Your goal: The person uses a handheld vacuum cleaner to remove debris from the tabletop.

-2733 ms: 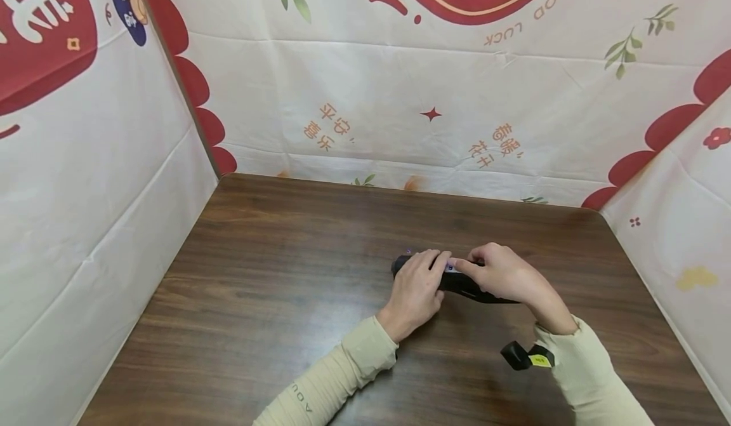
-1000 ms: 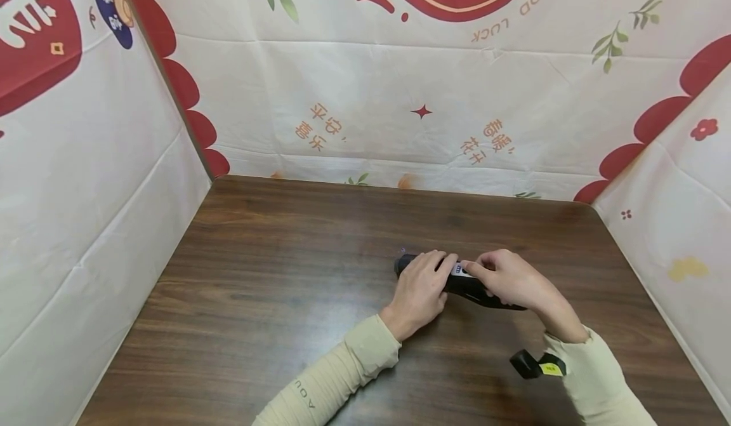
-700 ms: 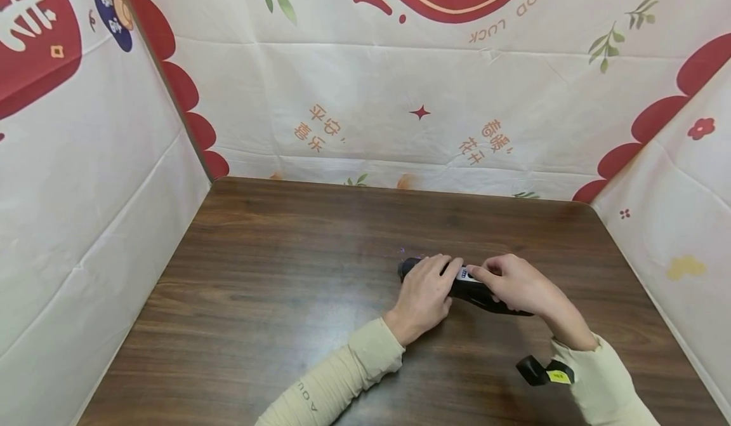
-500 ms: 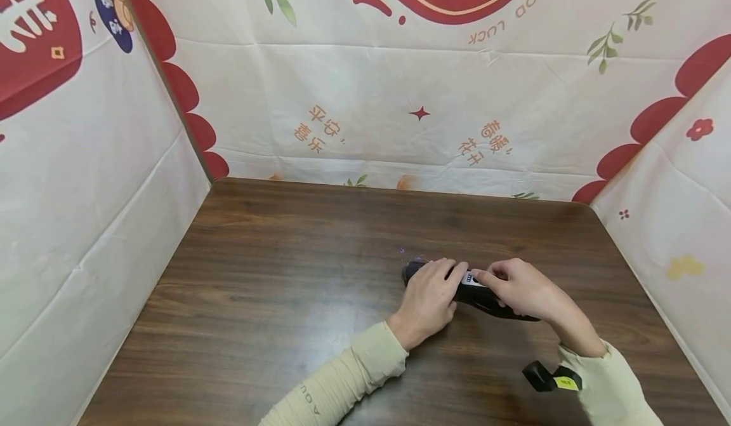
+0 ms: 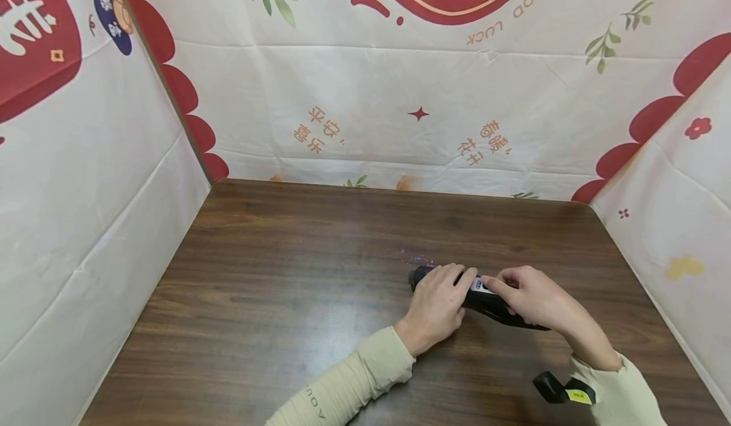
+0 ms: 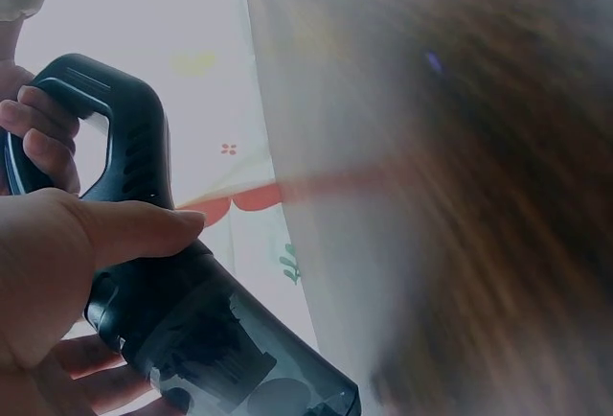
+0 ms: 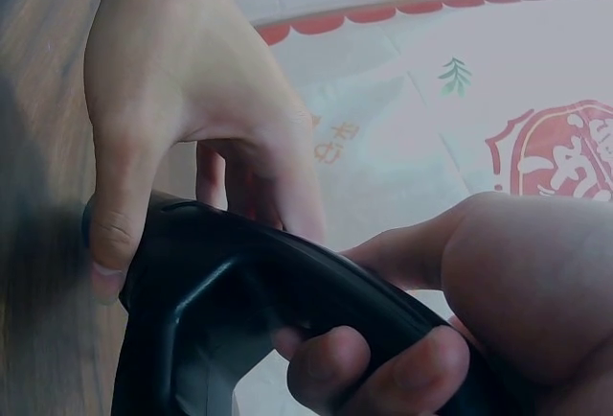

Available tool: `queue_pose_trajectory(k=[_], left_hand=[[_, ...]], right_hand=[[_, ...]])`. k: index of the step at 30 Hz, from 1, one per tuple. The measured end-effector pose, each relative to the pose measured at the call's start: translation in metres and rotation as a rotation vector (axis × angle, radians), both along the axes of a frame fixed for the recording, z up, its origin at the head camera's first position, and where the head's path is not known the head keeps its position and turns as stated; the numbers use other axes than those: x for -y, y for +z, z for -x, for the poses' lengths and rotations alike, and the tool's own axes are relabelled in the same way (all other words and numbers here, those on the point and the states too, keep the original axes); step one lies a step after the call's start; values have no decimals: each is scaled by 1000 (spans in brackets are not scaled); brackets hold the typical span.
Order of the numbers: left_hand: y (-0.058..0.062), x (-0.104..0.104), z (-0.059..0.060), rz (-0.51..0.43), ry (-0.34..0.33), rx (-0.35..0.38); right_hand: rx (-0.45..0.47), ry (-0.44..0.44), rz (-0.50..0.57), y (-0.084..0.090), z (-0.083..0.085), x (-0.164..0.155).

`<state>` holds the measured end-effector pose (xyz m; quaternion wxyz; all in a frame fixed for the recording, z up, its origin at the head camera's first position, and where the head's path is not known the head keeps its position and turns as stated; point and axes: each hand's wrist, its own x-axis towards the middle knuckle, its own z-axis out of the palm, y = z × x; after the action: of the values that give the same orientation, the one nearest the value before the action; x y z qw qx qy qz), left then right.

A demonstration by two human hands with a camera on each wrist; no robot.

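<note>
A black handheld vacuum cleaner (image 5: 493, 306) is held low over the brown wooden table, its nose pointing left. My left hand (image 5: 435, 305) grips its front body from above, thumb on one side and fingers on the other. My right hand (image 5: 533, 298) holds the looped handle at the rear, with the thumb by a light panel on top. In the left wrist view, a see-through dust cup (image 6: 230, 354) forms the front end. Small purple bits (image 5: 418, 259) are scattered on the table just beyond the nose. Whether the nose touches the wood is hidden.
The wooden table (image 5: 274, 286) spreads out around both hands. White printed cloth (image 5: 371, 96) hangs behind it and along both sides. A black wrist device with a yellow label (image 5: 579, 395) sits at the right sleeve.
Both hands have drawn the vacuum cleaner right and toward me over the last second. More of the purple bits beyond its nose show now. The grip of both hands looks the same.
</note>
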<state>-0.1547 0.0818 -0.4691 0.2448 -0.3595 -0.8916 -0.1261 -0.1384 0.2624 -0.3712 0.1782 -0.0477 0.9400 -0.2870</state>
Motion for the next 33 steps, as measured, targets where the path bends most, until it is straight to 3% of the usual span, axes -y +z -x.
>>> queue_pose_trajectory(k=[9,19,33], left_hand=[[0,-3,-2,18,-6,-2],[-3,-1,3,12,20,8],[-2,3,11,-63,49,1]], right_hand=[[0,-5,12,-2,-2,-6],[-23,7,14,-3,3,0],[-56,104,-101,14,22,13]])
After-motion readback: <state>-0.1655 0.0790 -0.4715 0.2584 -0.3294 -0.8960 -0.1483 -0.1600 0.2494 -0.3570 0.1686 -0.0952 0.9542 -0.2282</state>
